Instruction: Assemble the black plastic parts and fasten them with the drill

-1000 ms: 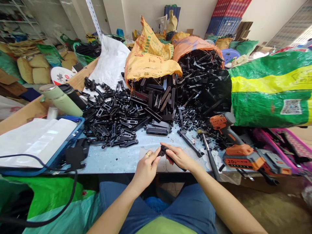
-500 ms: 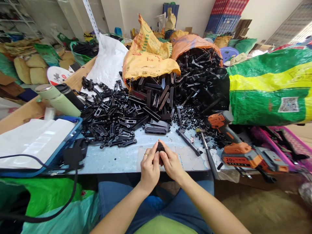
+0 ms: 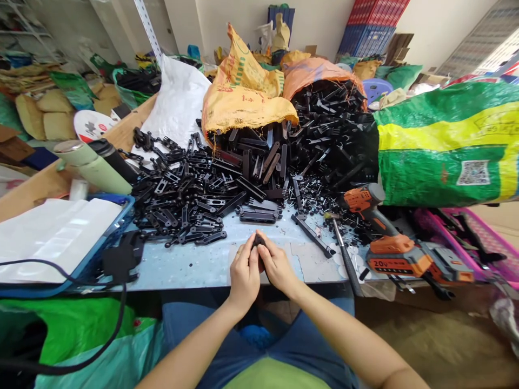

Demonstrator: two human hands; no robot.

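Observation:
My left hand (image 3: 245, 273) and my right hand (image 3: 279, 267) meet over the front edge of the table, fingertips and thumbs pressed around a small black part (image 3: 258, 241). Most of that part is hidden by the fingers, so its kind cannot be made out. Just beyond the hands lies a black folding multi-tool (image 3: 259, 215). To its left spreads a heap of black clamp-like linked parts (image 3: 178, 200). A long black bar with a jointed end (image 3: 313, 236) rests on the right, near a hammer (image 3: 344, 254).
An orange cordless drill (image 3: 389, 237) lies at the right edge. Yellow sack (image 3: 247, 108), orange sack (image 3: 320, 73) and green sack (image 3: 438, 167) stand behind, spilling black parts and screws (image 3: 310, 192). At left are a blue basket (image 3: 132, 208) and a green bottle (image 3: 95, 170).
Both hands have shifted slightly left in the picture, still together around the black part. The whole view has shifted a little; things on the table have stayed put.

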